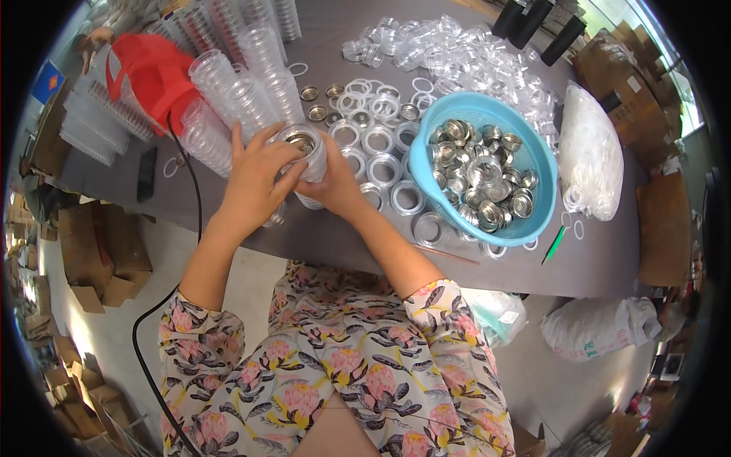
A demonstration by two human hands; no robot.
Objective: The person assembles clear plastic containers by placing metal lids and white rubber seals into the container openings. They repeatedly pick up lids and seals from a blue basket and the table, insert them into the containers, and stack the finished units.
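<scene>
In front of me, at the table's near edge, I hold a stack of clear round plastic cups [311, 200] upright. My right hand [337, 181] wraps round its side. My left hand [257, 174] reaches over the top from the other side, its fingers bent onto the rim. A shiny silver metal cap [300, 142] lies inside the top cup, partly covered by my left fingers. Just beyond the hands stand tall stacks of clear plastic cups [251, 103]. To the right, clear plastic rings [378, 140] lie spread on the table, near several loose metal caps [317, 113].
A light-blue basket [550, 164] full of metal caps stands right of the rings. Behind it is a heap of clear plastic pieces [464, 57]. A red bag [156, 76], a black cable [199, 198], a stuffed plastic bag [592, 152] and green-handled tweezers [556, 244] also lie about.
</scene>
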